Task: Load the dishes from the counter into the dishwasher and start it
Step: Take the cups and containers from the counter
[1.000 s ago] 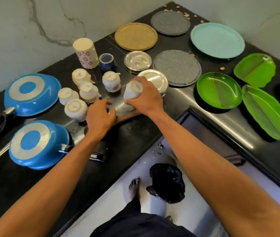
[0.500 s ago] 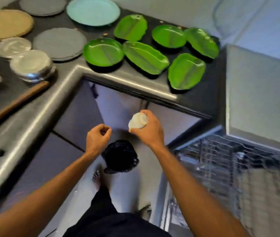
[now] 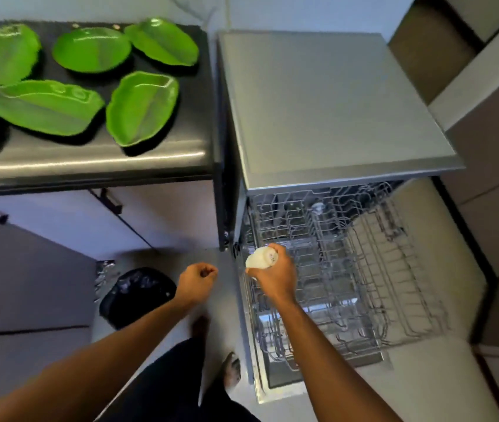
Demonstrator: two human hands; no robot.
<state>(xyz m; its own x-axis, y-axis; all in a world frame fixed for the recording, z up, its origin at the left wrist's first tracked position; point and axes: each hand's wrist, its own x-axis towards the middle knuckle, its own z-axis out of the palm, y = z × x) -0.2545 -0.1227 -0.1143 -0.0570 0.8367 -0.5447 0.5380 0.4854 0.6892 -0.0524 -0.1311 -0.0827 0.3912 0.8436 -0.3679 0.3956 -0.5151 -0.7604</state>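
My right hand (image 3: 275, 277) grips a small white cup (image 3: 261, 257), held base-up over the left edge of the dishwasher's pulled-out wire rack (image 3: 348, 269). The dishwasher (image 3: 327, 108) stands open to the right of the counter, its grey top facing me. The rack looks bare of dishes. My left hand (image 3: 197, 281) hangs over the floor with its fingers curled into a fist, holding nothing. Several green leaf-shaped plates (image 3: 141, 108) lie on the black counter (image 3: 89, 159) at the upper left.
A black bin bag (image 3: 134, 295) sits on the floor below my left hand. Grey cabinet doors with bar handles (image 3: 111, 201) run under the counter. My foot (image 3: 231, 371) stands beside the rack's front corner. Brown and white panels rise at the right.
I have turned right from the counter to the dishwasher. My right hand carried the white cup across and now holds it over the rack; my left hand followed, curled and holding nothing.
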